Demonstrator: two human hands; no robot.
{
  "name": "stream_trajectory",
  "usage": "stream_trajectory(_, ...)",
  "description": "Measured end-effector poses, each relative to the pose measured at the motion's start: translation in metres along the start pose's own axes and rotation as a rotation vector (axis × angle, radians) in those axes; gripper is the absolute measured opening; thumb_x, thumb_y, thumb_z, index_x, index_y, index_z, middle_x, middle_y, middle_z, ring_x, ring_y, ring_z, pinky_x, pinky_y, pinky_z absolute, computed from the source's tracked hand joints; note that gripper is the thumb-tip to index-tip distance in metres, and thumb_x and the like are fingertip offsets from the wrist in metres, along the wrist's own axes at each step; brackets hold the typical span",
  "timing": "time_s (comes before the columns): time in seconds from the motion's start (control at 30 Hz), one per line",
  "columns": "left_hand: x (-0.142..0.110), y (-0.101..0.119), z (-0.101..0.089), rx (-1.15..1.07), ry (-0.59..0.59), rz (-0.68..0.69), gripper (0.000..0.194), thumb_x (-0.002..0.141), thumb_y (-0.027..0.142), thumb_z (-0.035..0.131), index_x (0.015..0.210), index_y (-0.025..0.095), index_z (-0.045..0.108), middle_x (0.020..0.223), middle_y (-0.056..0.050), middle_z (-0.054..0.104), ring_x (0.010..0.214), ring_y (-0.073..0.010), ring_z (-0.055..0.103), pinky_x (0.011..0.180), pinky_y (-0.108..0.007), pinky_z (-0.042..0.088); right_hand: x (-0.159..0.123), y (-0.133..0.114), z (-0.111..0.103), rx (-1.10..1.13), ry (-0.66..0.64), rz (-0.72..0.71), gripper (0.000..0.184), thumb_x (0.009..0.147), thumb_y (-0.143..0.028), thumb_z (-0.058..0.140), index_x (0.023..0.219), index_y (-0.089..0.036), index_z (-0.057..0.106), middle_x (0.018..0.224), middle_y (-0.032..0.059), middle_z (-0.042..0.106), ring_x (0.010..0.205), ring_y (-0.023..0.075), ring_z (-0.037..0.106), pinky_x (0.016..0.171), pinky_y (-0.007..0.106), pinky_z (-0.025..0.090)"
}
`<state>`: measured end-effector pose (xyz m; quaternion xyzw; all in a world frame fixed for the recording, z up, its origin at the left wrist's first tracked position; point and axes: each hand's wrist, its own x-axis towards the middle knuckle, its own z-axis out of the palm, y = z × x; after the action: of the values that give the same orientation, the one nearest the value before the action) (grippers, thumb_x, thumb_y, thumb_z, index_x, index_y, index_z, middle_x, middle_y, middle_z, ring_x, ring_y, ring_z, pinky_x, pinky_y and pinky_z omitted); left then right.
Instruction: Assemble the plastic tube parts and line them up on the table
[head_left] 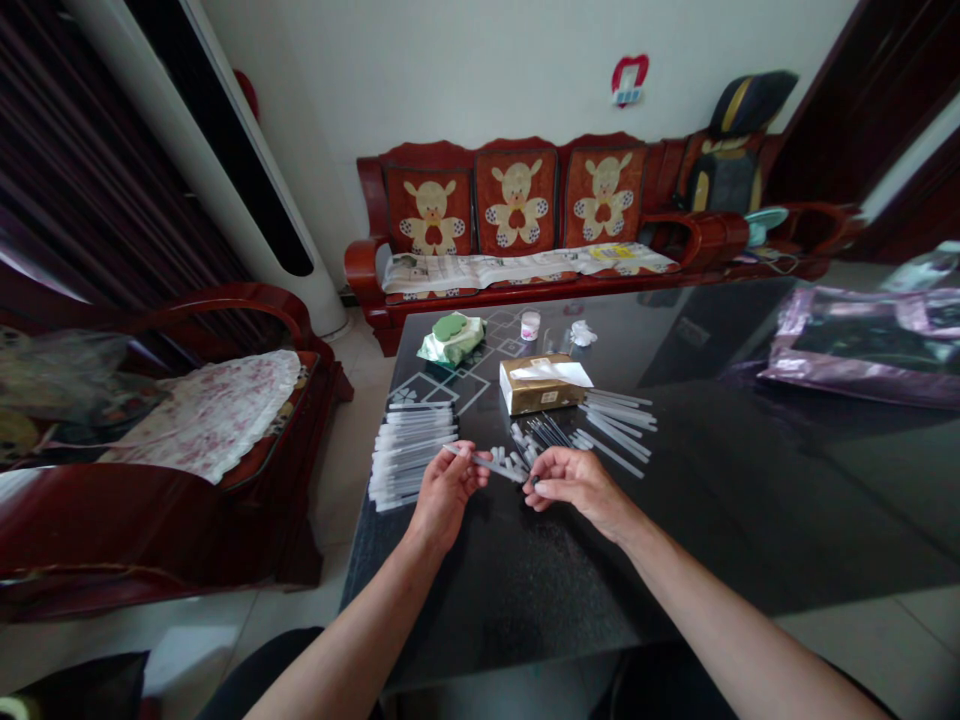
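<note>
My left hand (448,487) is closed on a translucent white pen barrel (496,466), which slants toward my right hand. Fingers pinched together, my right hand (576,484) holds a small black piece (534,481) close to the barrel's end; its exact kind is too small to make out. Just beyond both hands lie several short whitish caps (510,457) and a bunch of thin dark pen refills (550,430). A neat row of whitish pens (411,445) lies beside my left hand. Loose empty-looking barrels (619,425) are scattered past my right hand.
A tissue box (541,388) stands behind the pen parts on the dark glossy table (712,480). Farther back are a green wipes pack (452,340), a small cup (529,325) and crumpled tissue (583,333). A purple-edged plastic bag (862,345) lies at right.
</note>
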<state>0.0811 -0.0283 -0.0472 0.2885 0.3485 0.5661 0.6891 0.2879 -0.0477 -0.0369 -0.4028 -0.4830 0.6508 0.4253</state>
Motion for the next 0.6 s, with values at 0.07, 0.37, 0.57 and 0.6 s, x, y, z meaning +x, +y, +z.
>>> stream_trajectory(0.07, -0.0001, -0.0009, 0.0003, -0.006, -0.005, -0.001, 0.027, 0.077, 0.028, 0.071, 0.095, 0.013, 0.058, 0.084, -0.01, 0.071, 0.063, -0.0103, 0.063, 0.06, -0.021, 0.05, -0.0002, -0.0011, 0.0005, -0.021, 0.004, 0.008, 0.021, 0.071, -0.026, 0.072, 0.083, -0.012, 0.061, 0.072, 0.0067, 0.071, 0.06, 0.0186, 0.069, 0.056, 0.03, 0.056)
stream_trajectory(0.37, -0.0008, -0.0054, 0.0002, -0.007, -0.004, -0.005, 0.026, 0.077, 0.029, 0.071, 0.093, 0.013, 0.059, 0.084, -0.01, 0.071, 0.063, -0.0105, 0.063, 0.061, -0.021, 0.051, -0.0023, -0.006, 0.0037, 0.08, 0.09, 0.053, 0.021, 0.064, -0.02, 0.073, 0.079, -0.013, 0.06, 0.068, 0.0053, 0.071, 0.056, 0.0188, 0.068, 0.054, 0.031, 0.056)
stream_trajectory(0.57, -0.0006, -0.0048, 0.001, -0.009, -0.017, -0.003, 0.025, 0.078, 0.028, 0.07, 0.093, 0.013, 0.058, 0.084, -0.009, 0.071, 0.063, -0.0101, 0.063, 0.061, -0.02, 0.051, -0.002, -0.0007, 0.0045, 0.079, 0.066, 0.048, 0.023, 0.064, -0.02, 0.074, 0.079, -0.013, 0.059, 0.07, 0.007, 0.072, 0.057, 0.0202, 0.069, 0.054, 0.032, 0.056)
stream_trajectory(0.6, -0.0008, -0.0044, 0.0013, -0.01, -0.014, -0.003, 0.025, 0.078, 0.028, 0.07, 0.093, 0.013, 0.058, 0.084, -0.009, 0.071, 0.063, -0.01, 0.063, 0.061, -0.02, 0.051, -0.0018, 0.0001, 0.0045, 0.073, 0.065, 0.047, 0.023, 0.064, -0.021, 0.075, 0.079, -0.013, 0.059, 0.07, 0.0069, 0.072, 0.057, 0.0203, 0.069, 0.054, 0.032, 0.056)
